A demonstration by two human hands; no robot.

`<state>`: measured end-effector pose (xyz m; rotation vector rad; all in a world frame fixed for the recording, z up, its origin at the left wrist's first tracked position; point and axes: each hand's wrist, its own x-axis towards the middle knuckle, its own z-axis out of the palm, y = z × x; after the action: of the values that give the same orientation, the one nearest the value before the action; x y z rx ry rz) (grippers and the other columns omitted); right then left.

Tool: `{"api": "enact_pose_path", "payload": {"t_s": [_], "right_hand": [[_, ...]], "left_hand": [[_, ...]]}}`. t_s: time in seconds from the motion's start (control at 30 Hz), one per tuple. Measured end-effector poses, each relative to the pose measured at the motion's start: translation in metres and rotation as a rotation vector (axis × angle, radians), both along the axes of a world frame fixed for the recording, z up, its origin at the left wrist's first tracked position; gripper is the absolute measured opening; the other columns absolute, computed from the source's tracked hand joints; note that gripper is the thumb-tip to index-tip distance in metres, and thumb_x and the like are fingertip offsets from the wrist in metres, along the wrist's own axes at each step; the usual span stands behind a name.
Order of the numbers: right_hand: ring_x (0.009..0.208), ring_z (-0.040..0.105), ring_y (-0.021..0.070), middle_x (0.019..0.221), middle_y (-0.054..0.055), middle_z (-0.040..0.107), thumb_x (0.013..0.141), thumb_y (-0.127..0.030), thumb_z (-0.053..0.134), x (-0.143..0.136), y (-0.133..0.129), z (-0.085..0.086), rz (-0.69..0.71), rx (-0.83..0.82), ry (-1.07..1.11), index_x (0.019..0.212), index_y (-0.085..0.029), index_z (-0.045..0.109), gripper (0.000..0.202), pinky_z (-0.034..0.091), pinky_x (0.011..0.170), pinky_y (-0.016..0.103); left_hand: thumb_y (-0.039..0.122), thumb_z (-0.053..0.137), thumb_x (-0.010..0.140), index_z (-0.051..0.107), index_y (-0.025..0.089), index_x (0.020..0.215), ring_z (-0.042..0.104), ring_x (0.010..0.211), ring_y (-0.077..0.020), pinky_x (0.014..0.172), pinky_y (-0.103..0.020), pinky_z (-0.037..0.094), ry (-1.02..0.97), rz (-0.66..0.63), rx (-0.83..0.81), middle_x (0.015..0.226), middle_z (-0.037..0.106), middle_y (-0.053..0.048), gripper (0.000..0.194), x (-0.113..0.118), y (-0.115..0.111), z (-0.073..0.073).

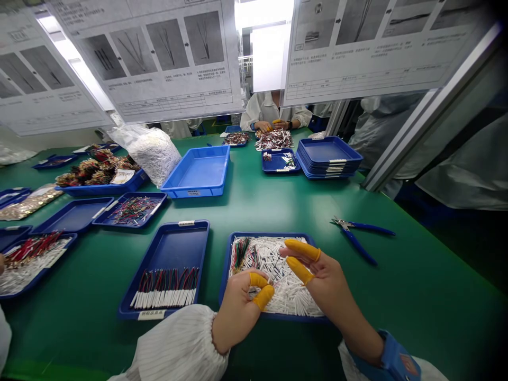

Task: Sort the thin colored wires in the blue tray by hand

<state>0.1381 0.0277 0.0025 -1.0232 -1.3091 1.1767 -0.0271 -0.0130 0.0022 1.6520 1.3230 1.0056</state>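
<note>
Both hands are over a blue tray [273, 235] filled with white tubes, with a bundle of coloured wires [240, 253] at its left end. My left hand [242, 304], in yellow finger cots, pinches a small white tube with thin wire at its thumb and forefinger tips. My right hand [321, 275], also in yellow finger cots, is just to the right, its thumb and fingers apart near the wire's far end. Left of them, another blue tray [174, 246] holds a row of wires with white tubes [164, 298].
Blue-handled pliers [359, 235] lie at the right. Behind stand an empty light-blue bin [197, 172], stacked trays [329, 159] and a bag of white tubes [153, 151]. More trays of wires fill the left. A person [273, 114] works across the table. Instruction sheets [166, 58] hang above.
</note>
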Motion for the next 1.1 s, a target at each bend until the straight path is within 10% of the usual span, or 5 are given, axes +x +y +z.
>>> {"api": "enact_pose_path", "payload": {"t_s": [0.23,0.5,1.1], "right_hand": [[0.085,0.063,0.0226,0.086,0.007,0.069,0.064,-0.032,0.069,0.000,0.002,0.008,0.136,-0.175,-0.033,0.081,-0.020,0.067,0.021,0.049,0.079,0.037],[0.065,0.057,0.0162,0.068,0.002,0.061,0.074,-0.030,0.061,-0.006,-0.003,0.006,0.267,0.067,-0.175,0.074,-0.020,0.068,0.012,0.047,0.062,0.029],[0.065,0.061,0.0174,0.068,0.003,0.067,0.066,-0.027,0.067,-0.009,-0.003,-0.007,0.183,-0.016,-0.125,0.067,-0.019,0.065,0.009,0.050,0.062,0.029]], "left_hand": [[0.018,0.059,0.075,0.063,0.014,0.076,0.061,0.076,-0.0177,0.073,-0.027,0.047,-0.143,0.054,0.000,0.080,0.065,-0.006,0.005,-0.001,0.000,-0.001],[0.016,0.061,0.073,0.064,0.015,0.076,0.061,0.074,-0.0165,0.071,-0.026,0.047,-0.146,0.018,0.024,0.080,0.065,-0.005,0.004,0.000,-0.001,-0.001],[0.017,0.059,0.074,0.062,0.013,0.071,0.058,0.069,-0.0158,0.066,-0.026,0.045,-0.075,-0.019,0.004,0.074,0.063,-0.005,0.006,0.002,-0.002,0.001]]}}
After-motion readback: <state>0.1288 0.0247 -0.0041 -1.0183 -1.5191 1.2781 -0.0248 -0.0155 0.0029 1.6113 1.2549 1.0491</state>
